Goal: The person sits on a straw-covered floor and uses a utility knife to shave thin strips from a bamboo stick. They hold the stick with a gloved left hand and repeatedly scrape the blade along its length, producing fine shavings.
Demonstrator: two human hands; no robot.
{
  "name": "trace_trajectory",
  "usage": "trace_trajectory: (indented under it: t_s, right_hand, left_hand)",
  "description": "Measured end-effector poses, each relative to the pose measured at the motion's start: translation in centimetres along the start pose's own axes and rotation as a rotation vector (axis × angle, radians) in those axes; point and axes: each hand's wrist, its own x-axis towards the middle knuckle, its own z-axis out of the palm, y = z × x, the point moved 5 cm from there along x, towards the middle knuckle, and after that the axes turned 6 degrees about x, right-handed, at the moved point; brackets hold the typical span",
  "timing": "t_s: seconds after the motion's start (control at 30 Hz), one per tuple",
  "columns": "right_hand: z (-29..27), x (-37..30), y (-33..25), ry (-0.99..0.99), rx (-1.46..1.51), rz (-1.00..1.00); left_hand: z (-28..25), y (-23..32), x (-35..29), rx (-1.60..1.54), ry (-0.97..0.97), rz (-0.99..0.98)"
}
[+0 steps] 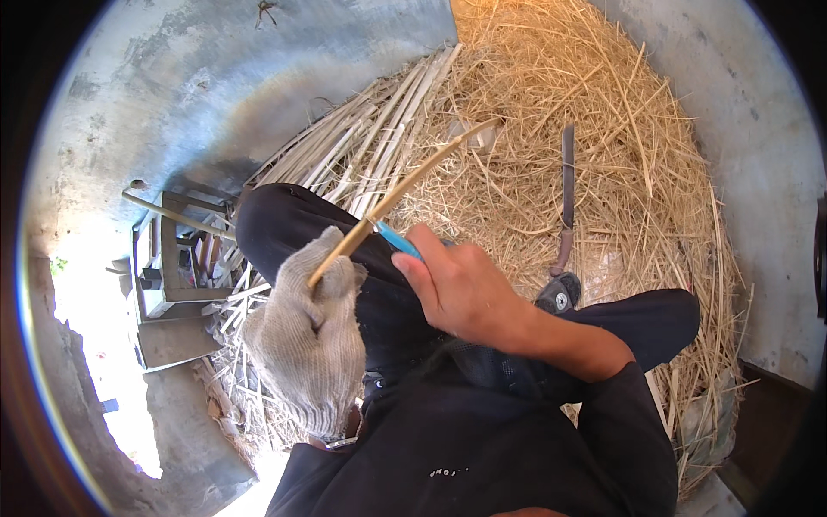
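My left hand, in a light grey knitted glove, is closed around the lower end of a narrow yellowish-brown strip that looks like split bamboo. The strip slants up and away to the right, above my bent left knee. In my bare right hand is a small tool with a blue handle, probably a knife. Its front end meets the strip just beyond the glove. Little of the blade shows, so its shape is unclear.
Pale shavings cover the floor ahead and to the right. A long dark blade with a handle lies on them by my shoe. Split strips are piled at the far left. A wooden frame stands left, and grey walls curve around.
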Motion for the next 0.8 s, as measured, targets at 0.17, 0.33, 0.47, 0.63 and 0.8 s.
trace_trajectory:
  t_s: [0.17, 0.33, 0.47, 0.63, 0.8]
  right_hand:
    - [-0.4, 2.0, 4.7, 0.038, -0.093, 0.193]
    - [0.6, 0.3, 1.9, 0.046, 0.032, 0.025]
    - [1.6, 1.0, 1.5, 0.027, -0.070, 0.022]
    - [2.1, 1.9, 12.1, 0.045, -0.278, 0.244]
    - [1.5, 1.2, 7.2, -0.071, -0.210, 0.345]
  left_hand:
    - [-0.2, -1.0, 1.0, -0.010, -0.034, -0.049]
    - [-0.3, 2.5, 0.6, 0.110, -0.064, -0.006]
    - [-0.5, 1.2, 0.8, 0.135, 0.005, -0.047]
    - [-1.1, 0.9, 1.5, 0.144, -0.042, -0.134]
    - [-1.1, 0.4, 1.1, 0.172, -0.049, -0.071]
